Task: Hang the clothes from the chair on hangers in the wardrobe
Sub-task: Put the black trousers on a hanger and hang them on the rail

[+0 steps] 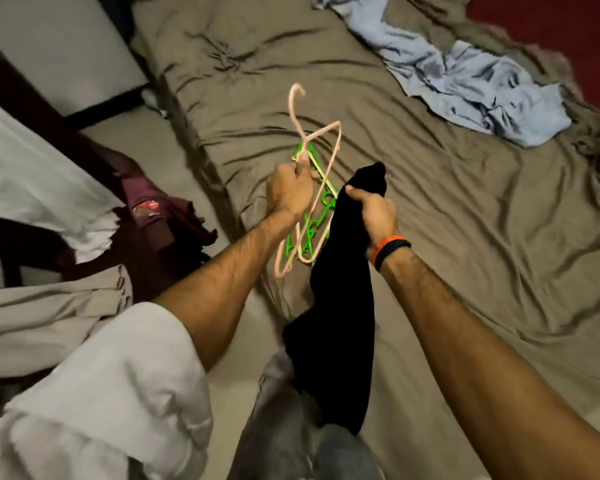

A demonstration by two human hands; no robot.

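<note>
My left hand [289, 194] grips a pale pink plastic hanger [330, 161] just below its hook and holds it up over the corner of the bed. Green hangers [309, 233] lie on the bed right behind it. My right hand [373, 211] clutches a black garment [342, 306] near its top, and the cloth hangs down in front of my legs. A dark wooden chair [21, 98] stands at the left, draped with a white garment [45, 174], a maroon garment [156, 216] and a beige garment [49, 306]. No wardrobe is in view.
The bed [447, 220] with a crumpled brown sheet fills the middle and right. A light blue garment [465, 77] lies crumpled at its far side. A strip of pale floor [146, 133] runs between chair and bed.
</note>
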